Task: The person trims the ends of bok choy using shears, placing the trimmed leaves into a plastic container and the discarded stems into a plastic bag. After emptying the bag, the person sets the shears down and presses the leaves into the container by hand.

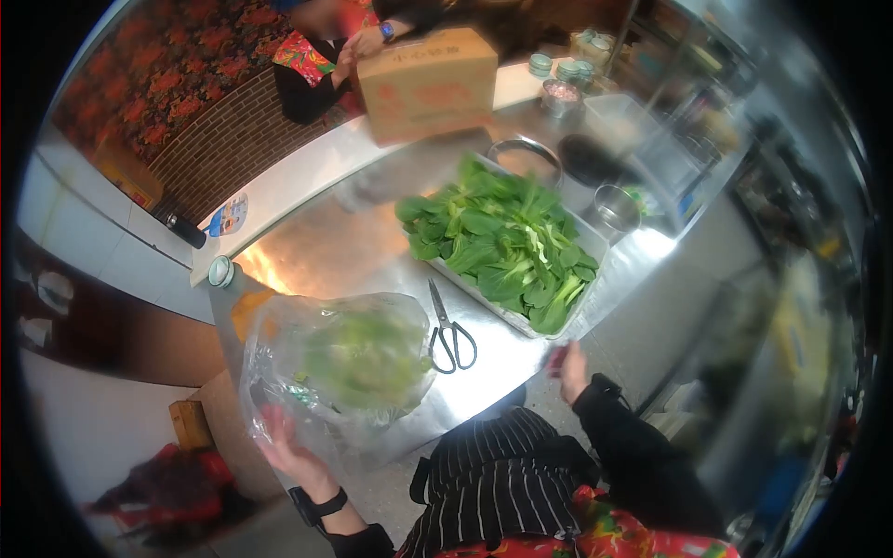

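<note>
My left hand point(296, 458) is at the near left edge of the steel table, its blurred fingers closed on the side of a clear plastic bag point(263, 377). Leafy greens point(358, 358) show through the bag. Black-handled scissors point(448, 335) lie right of it, blades pointing away. Beyond them a tray point(507, 314) holds a heap of green leafy vegetables point(502, 237). My right hand point(572, 372) hangs beside the table near the tray's closest corner, fingers curled. A dark red patch shows at its fingertips; what it is cannot be made out.
Across the counter point(349, 153), another person's hands point(358, 45) rest by a cardboard box point(428, 86). Metal bowls point(617, 206), a clear plastic bin point(665, 158) and stacked dishes point(575, 73) stand at the back right. A small round container point(221, 272) sits at the left corner.
</note>
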Available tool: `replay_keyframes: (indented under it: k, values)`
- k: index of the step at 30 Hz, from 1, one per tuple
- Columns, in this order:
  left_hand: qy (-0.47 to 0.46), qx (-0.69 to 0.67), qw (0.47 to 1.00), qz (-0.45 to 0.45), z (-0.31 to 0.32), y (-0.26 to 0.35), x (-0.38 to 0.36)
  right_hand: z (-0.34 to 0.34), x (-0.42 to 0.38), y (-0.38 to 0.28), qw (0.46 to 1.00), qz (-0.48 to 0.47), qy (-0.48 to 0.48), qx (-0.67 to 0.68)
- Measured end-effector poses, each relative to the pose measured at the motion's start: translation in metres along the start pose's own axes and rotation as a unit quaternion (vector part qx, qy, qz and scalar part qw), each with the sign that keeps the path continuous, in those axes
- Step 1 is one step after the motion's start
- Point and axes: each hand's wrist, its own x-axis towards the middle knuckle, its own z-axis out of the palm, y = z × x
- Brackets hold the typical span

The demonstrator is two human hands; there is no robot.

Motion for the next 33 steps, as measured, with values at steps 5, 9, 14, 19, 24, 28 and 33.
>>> replay_keyframes:
  k: [5, 9, 14, 19, 24, 28, 33]
  values:
    - [0.083, 0.218, 0.922, 0.308, 0.039, 0.061, -0.056, 0.004, 0.056, -0.096, 0.989, -0.136, 0.035, 0.045]
    - [-0.021, 0.263, 0.841, 0.472, 0.106, 0.070, -0.128, 0.004, 0.066, -0.099, 0.991, -0.121, -0.030, 0.039]
    - [-0.269, 0.405, 0.832, 0.267, 0.201, 0.004, -0.170, -0.037, 0.017, -0.097, 0.990, -0.084, -0.096, 0.053]
    - [-0.272, 0.418, 0.852, 0.162, 0.288, -0.084, -0.179, -0.081, 0.001, -0.109, 0.980, -0.034, -0.191, 0.035]
    - [-0.359, 0.564, 0.695, 0.265, 0.359, -0.137, -0.197, -0.087, 0.005, -0.119, 0.970, -0.011, -0.241, 0.011]
    - [-0.391, 0.568, 0.687, 0.227, 0.375, -0.151, -0.215, -0.092, 0.005, -0.117, 0.964, 0.011, -0.266, 0.008]
    - [-0.431, 0.521, 0.708, 0.205, 0.361, -0.143, -0.202, -0.118, 0.022, -0.105, 0.994, -0.068, -0.080, -0.035]
